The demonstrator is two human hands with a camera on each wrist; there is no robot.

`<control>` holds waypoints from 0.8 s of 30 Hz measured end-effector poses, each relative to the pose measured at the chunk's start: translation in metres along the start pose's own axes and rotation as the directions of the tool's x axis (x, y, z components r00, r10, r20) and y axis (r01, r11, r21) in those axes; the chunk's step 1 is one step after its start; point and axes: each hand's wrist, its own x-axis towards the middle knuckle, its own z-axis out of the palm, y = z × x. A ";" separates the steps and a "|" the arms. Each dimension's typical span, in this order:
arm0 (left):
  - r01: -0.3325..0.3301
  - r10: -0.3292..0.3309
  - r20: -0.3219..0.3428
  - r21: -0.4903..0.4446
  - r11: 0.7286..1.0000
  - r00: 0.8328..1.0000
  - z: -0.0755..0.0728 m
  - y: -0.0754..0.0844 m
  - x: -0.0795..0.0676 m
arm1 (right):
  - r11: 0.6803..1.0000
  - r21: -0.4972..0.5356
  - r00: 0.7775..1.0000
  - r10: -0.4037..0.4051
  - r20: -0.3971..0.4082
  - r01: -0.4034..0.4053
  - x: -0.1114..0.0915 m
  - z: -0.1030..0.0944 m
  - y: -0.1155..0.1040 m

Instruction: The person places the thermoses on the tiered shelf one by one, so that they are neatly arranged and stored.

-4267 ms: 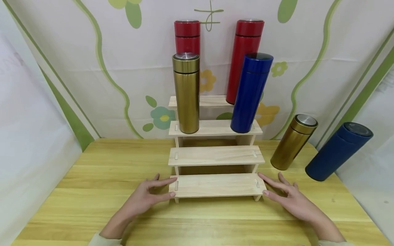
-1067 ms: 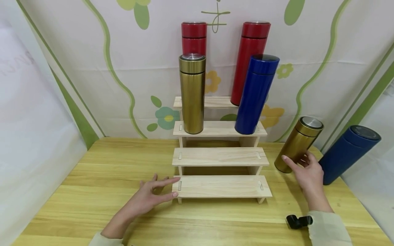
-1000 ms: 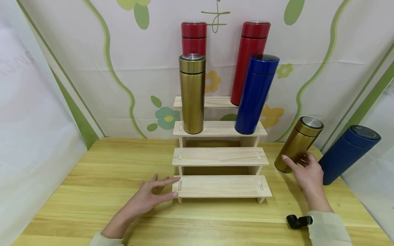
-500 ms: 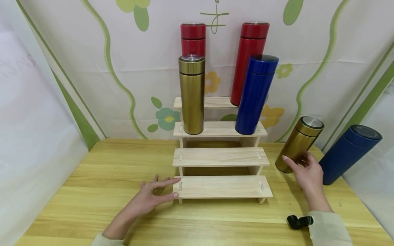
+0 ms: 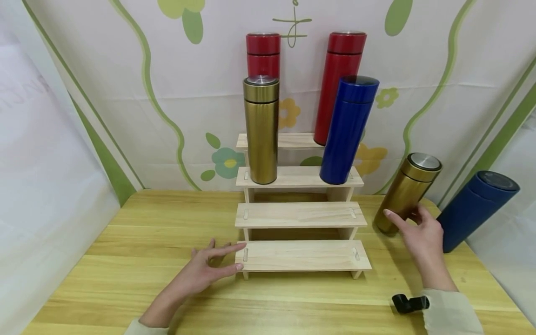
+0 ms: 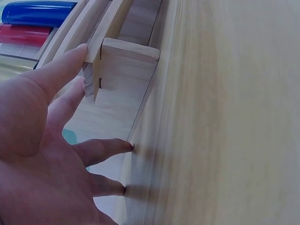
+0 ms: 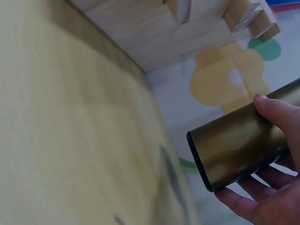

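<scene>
My right hand point(image 5: 422, 235) grips the lower part of a gold thermos point(image 5: 412, 179), thumb on one side and fingers round the other. In the right wrist view the base of the gold thermos point(image 7: 234, 145) hangs a little off the table. My left hand point(image 5: 198, 272) has its fingers spread; thumb and forefinger touch the left end of the lowest step of a pale wooden stepped rack point(image 5: 303, 256). Other fingertips of the left hand point(image 6: 51, 145) rest on the table in the left wrist view. A dark blue thermos point(image 5: 477, 209) stands just right of my right hand.
Another gold thermos point(image 5: 261, 135) and a bright blue thermos point(image 5: 349, 130) stand on the rack's second-highest step. Behind them, two red thermoses point(image 5: 264, 58) are on the top step, one partly hidden. A black clip-like piece point(image 5: 408, 304) shows by the right sleeve. Flowered cloth point(image 5: 188, 70) hangs behind.
My right hand has left the rack's right end and taken hold of the gold thermos, which has just risen slightly. My left hand has stayed at the rack's left end.
</scene>
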 end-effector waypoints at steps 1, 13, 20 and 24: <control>-0.003 0.003 0.000 0.001 1.000 1.000 0.000 0.000 0.000 | 1.000 0.000 1.000 -0.002 -0.004 0.002 -0.001 -0.001 -0.002; 0.002 -0.002 0.000 0.001 1.000 1.000 0.000 0.002 0.000 | 1.000 0.001 0.999 -0.027 -0.031 0.027 -0.008 -0.018 -0.021; 0.004 -0.004 0.001 -0.004 1.000 1.000 -0.001 0.002 -0.001 | 0.999 0.028 0.999 -0.037 -0.013 0.037 -0.016 -0.027 -0.034; 0.002 -0.002 -0.002 0.000 1.000 1.000 0.000 0.003 -0.001 | 0.998 0.044 0.999 -0.052 -0.008 0.053 -0.020 -0.031 -0.038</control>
